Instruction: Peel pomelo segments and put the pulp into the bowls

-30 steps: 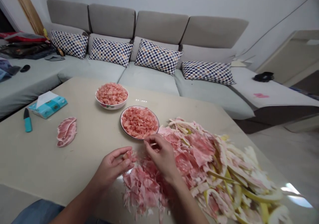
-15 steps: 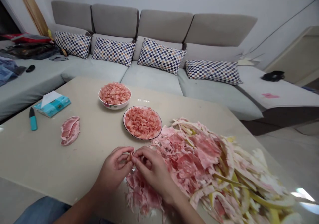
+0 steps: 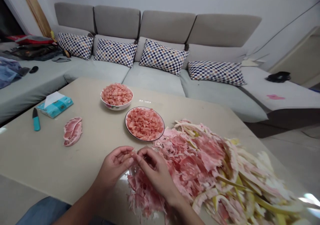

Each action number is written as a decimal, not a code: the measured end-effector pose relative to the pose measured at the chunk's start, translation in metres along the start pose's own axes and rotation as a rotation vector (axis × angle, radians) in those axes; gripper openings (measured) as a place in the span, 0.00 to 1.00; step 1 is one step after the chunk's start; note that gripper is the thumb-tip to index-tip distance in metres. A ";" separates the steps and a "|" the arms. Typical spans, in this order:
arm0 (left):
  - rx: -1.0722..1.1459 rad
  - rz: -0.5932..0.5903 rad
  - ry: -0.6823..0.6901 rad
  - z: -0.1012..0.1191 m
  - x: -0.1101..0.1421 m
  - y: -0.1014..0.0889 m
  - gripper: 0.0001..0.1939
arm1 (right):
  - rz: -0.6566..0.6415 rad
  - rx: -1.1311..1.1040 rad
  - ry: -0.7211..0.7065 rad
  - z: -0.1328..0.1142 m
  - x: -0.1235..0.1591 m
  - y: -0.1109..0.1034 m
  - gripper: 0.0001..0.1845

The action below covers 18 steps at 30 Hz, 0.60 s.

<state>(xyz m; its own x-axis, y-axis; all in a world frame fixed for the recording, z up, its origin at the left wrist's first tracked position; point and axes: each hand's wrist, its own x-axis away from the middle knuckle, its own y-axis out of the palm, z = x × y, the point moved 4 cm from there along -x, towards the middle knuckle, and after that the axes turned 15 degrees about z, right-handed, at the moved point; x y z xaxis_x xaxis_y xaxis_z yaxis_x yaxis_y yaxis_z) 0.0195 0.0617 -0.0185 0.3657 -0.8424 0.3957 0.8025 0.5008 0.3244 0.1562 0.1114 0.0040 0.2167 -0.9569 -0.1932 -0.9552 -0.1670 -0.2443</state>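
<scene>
**Your hands close together over a pink scrap**

Your left hand (image 3: 112,167) and right hand (image 3: 155,173) have come together since a second ago, when they were further apart. Their fingertips now meet over a small pink scrap (image 3: 132,155) at the near edge of the heap of pomelo skins (image 3: 195,161). Your fingers hide most of the scrap, so you can't tell whether both hands grip it or only one.

The heap spreads across the right of the table (image 3: 50,151), with pale yellow rind showing among the pink shreds. Beyond your hands sit a dark-rimmed plate (image 3: 125,123) and a flowered bowl (image 3: 116,107), both piled with pink pomelo flesh. A pink slab (image 3: 72,131) lies apart on the left.

Further left, a teal tissue box (image 3: 58,109) sits beside a teal marker (image 3: 36,121). You can't read any writing on either.
</scene>
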 end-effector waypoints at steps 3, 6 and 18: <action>-0.004 0.006 -0.012 0.000 0.000 0.000 0.18 | 0.014 -0.036 0.016 0.003 -0.001 -0.001 0.12; -0.035 -0.010 -0.009 0.001 0.001 0.001 0.16 | 0.009 -0.091 0.035 0.005 0.000 -0.002 0.11; 0.021 0.055 -0.002 0.004 0.001 0.000 0.13 | 0.025 -0.126 0.156 0.012 -0.001 -0.001 0.14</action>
<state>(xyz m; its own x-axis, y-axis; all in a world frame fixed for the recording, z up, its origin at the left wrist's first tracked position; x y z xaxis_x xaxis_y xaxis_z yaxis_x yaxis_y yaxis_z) 0.0180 0.0615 -0.0148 0.4085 -0.8129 0.4152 0.7707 0.5509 0.3202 0.1593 0.1157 -0.0070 0.1686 -0.9846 -0.0460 -0.9797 -0.1622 -0.1181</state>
